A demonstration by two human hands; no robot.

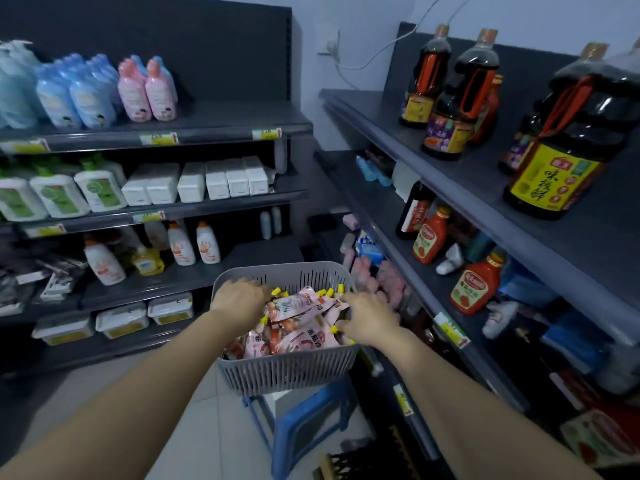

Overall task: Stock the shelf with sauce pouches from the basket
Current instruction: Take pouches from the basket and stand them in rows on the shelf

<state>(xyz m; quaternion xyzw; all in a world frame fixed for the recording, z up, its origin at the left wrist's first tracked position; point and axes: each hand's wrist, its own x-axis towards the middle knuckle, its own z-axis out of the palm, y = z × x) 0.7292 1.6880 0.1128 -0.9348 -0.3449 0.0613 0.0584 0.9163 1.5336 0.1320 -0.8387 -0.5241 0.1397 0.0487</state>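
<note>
Head view: both hands are down in the grey basket (287, 375), which sits on a blue stool (304, 420); the left hand (239, 299) and right hand (370, 320) press in on either side of the pink sauce pouches (298, 327) heaped inside, fingers curled among them, a firm grip I cannot tell. Step looks like gathering a bunch. Next likely needs closing on several pouches and lifting them right of the basket to the shelf (450, 306) with the red sauce bottles (474, 289).

Both hands reach into the grey basket (287, 372), which rests on a blue stool (304, 420). The left hand (239, 299) lies at the basket's left rim; the right hand (370, 318) lies at its right rim, both upon the pink sauce pouches (298, 327). Ketchup bottles (474, 289) stand on the right shelf (460, 216).
</note>
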